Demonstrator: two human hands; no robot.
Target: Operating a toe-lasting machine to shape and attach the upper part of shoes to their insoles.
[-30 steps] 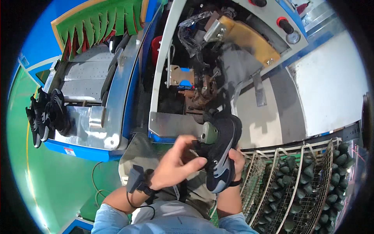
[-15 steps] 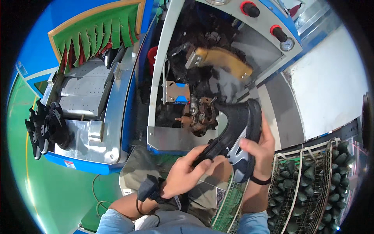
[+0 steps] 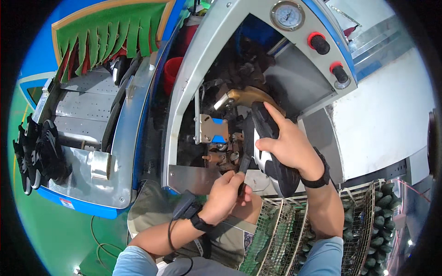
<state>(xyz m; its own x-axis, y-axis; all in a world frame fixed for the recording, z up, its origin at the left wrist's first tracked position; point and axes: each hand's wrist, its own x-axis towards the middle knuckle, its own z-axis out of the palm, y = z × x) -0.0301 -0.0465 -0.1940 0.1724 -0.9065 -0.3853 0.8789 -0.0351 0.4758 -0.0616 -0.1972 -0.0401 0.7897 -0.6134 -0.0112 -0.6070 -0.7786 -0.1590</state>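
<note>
In front of the machine's opening I hold a black shoe [image 3: 282, 177] with a white and grey side panel. My right hand [image 3: 293, 146] wraps round its upper part, thumb on the near side and forefinger stretched along the top. Lower left, my left hand [image 3: 226, 193] has its fingers closed on a dark strap-like part [image 3: 247, 158] beside the shoe; whether it belongs to the shoe is hard to tell. Just behind the shoe are a curved yellowish-brown arm [image 3: 251, 95] and rusty metal clamp parts [image 3: 225, 158] inside the machine [image 3: 177, 124].
A metal plate with blue parts [image 3: 214, 129] sits left of the clamp. On the left, black shoes [image 3: 49, 152] stand at the end of a conveyor [image 3: 80, 117] with a green strip curtain [image 3: 108, 37]. Wire racks [image 3: 352, 221] holding dark green shoe lasts [image 3: 380, 225] stand at lower right.
The shoe has turned more upright and moved up toward the machine's opening. My right hand has shifted up onto its upper part; the left has moved from the shoe's body to the dark strap-like part.
</note>
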